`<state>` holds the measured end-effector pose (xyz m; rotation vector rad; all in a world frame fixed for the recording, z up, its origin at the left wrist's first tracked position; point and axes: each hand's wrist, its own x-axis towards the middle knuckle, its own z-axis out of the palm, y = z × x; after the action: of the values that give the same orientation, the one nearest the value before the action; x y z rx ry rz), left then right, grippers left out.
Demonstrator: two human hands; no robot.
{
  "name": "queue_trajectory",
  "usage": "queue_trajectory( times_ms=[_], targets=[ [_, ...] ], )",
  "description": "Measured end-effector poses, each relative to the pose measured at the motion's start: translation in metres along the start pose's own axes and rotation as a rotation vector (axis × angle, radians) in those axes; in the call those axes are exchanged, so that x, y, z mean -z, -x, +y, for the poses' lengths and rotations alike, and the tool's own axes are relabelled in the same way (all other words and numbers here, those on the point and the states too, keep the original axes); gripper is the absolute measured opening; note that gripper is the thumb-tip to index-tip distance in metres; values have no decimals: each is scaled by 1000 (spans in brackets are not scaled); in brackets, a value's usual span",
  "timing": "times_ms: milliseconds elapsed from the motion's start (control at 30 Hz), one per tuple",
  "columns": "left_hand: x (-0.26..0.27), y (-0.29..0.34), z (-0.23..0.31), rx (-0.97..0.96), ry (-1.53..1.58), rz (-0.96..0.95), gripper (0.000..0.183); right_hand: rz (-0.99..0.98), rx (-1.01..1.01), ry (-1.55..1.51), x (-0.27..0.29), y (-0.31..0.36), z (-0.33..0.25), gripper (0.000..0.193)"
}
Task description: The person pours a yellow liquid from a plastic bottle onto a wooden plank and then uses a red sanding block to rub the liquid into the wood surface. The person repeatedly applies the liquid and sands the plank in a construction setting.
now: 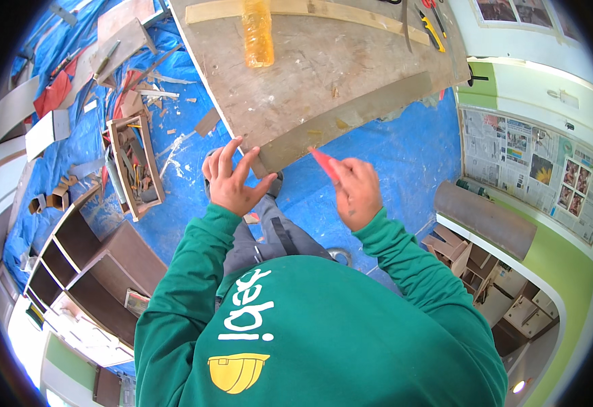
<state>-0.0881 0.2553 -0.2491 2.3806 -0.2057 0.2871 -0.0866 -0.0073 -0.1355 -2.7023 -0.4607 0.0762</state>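
Note:
A large wooden panel (323, 54) with a worn, stained top lies in front of me. Along its near edge runs a brown strip (371, 103) with yellowish smears on it. My left hand (232, 184) rests at the left end of that strip, fingers spread, the fingertips touching the corner. Between the closed fingers of my right hand (359, 193) is a thin red flat piece (323, 164), like a small spreader. Its tip points up and left, close to the strip's lower edge; whether it touches cannot be made out. A clear plastic bottle with yellow contents (258, 37) is on the panel.
A yellow-handled cutter (432, 30) and a light wood strip (351, 11) lie at the panel's far side. To the left, an open wooden toolbox (152, 193) stands on a blue tarp (174, 122) strewn with offcuts. A shelf unit (83, 237) is nearby at lower left.

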Motion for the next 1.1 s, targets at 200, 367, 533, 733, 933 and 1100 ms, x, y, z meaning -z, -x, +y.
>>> queue_trajectory(
  times_ms=[200, 367, 533, 733, 933, 1100],
  targets=[
    [-6, 4, -2, 22, 52, 33, 73, 73, -165, -142, -2, -36, 11, 23],
    [-9, 7, -4, 20, 84, 55, 80, 109, -126, -76, -12, -46, 22, 24],
    [-13, 10, -9, 46, 136, 69, 83, -7, -118, 18, -18, -43, 23, 29],
    [-13, 9, -7, 89, 166, 83, 92, -89, -60, 55, -19, -41, 8, 32],
    [-15, 9, -8, 93, 171, 90, 94, -125, 52, -18, -32, -32, -27, 33],
    [-14, 9, -9, 106, 162, 73, 99, -115, 35, -211, -39, -35, -52, 31]
  ],
)
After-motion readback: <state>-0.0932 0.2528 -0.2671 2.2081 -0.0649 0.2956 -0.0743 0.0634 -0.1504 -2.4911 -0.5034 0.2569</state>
